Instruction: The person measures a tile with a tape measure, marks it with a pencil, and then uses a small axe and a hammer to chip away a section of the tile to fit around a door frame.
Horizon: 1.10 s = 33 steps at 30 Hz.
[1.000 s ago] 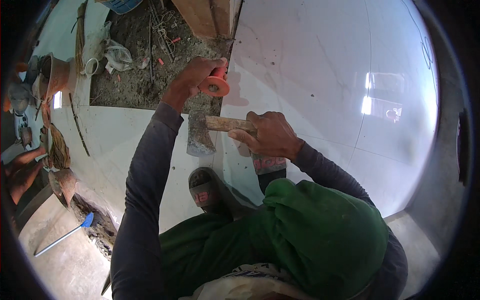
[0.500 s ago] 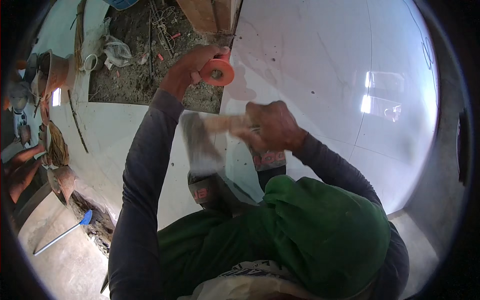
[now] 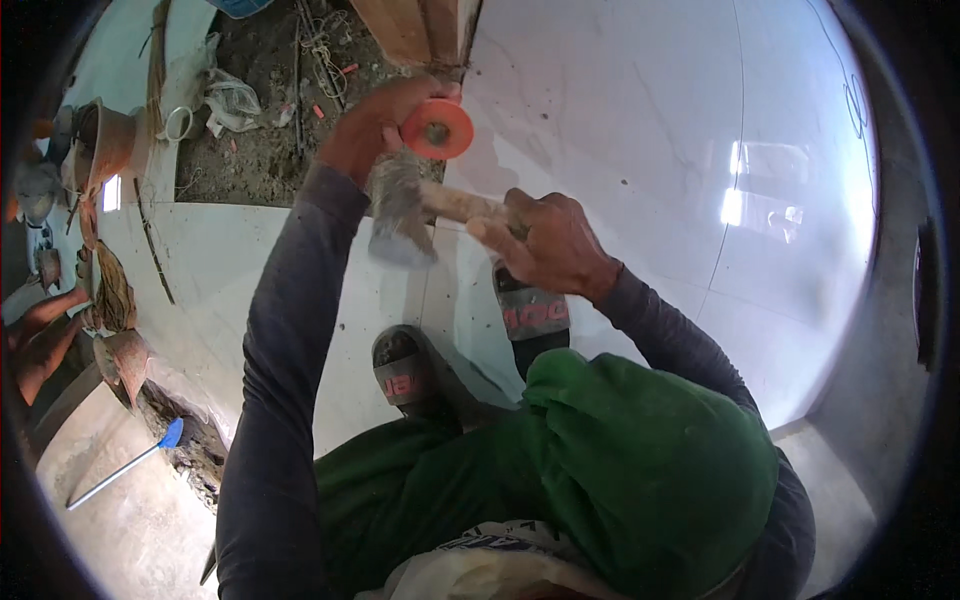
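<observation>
My left hand (image 3: 365, 125) grips a chisel with a round orange hand guard (image 3: 443, 142), a grey struck end in its middle; the blade end is hidden below. It is held over the corner where the tiles meet bare soil. My right hand (image 3: 560, 245) is closed round the wooden handle of a hammer (image 3: 398, 215). Its heavy grey head, a little blurred, is close to the near side of the guard, next to my left wrist.
Glossy white tiles (image 3: 640, 120) border the patch of rough soil (image 3: 250, 170), where plastic bags, a rod and string lie. A wooden post (image 3: 400, 30) rises beyond. Both my sandalled feet (image 3: 405, 375) are on the tiles. At left are pots (image 3: 112, 140), another person's limbs (image 3: 45, 340) and a blue-headed tool (image 3: 172, 433).
The hammer head has swung away from my feet, up toward the chisel. My right hand has shifted slightly with it. My left hand with the chisel has moved a little farther off.
</observation>
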Each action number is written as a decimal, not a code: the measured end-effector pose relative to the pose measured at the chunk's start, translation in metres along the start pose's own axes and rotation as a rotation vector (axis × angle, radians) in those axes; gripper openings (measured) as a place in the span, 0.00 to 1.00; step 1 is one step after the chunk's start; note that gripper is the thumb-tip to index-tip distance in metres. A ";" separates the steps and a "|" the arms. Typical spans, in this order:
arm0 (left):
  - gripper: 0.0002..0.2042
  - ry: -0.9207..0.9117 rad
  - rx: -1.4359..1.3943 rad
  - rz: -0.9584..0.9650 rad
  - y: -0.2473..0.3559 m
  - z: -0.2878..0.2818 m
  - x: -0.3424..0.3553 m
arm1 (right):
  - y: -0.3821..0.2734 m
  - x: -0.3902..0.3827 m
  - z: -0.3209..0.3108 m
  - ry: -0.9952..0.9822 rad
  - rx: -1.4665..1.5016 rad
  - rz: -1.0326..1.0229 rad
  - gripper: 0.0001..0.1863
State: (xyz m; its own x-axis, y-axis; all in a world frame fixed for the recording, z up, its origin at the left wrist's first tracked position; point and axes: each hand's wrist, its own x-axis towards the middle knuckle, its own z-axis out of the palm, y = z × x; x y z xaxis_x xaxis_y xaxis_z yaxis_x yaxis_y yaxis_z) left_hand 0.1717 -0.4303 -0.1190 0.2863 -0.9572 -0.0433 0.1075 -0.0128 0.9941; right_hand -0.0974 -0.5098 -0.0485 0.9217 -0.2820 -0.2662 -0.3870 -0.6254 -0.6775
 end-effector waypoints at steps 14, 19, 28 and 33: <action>0.13 -0.064 0.114 -0.166 0.012 -0.009 0.001 | -0.014 -0.016 -0.011 0.051 0.068 -0.124 0.36; 0.15 -0.001 -0.001 -0.523 -0.005 -0.016 0.005 | -0.002 -0.018 0.000 -0.051 0.121 0.037 0.38; 0.64 -0.188 0.129 -0.445 0.001 -0.006 0.011 | 0.006 -0.018 0.010 0.040 0.087 -0.034 0.31; 0.14 0.054 -0.081 -0.592 -0.006 -0.012 0.022 | -0.004 -0.009 0.009 0.031 0.071 -0.068 0.31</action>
State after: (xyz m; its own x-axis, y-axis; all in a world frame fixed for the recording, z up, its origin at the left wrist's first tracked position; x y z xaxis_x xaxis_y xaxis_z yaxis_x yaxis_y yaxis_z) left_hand 0.1889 -0.4473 -0.1267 0.2034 -0.7781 -0.5943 0.3350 -0.5151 0.7890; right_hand -0.1038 -0.4981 -0.0493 0.9443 -0.2635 -0.1971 -0.3195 -0.5910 -0.7407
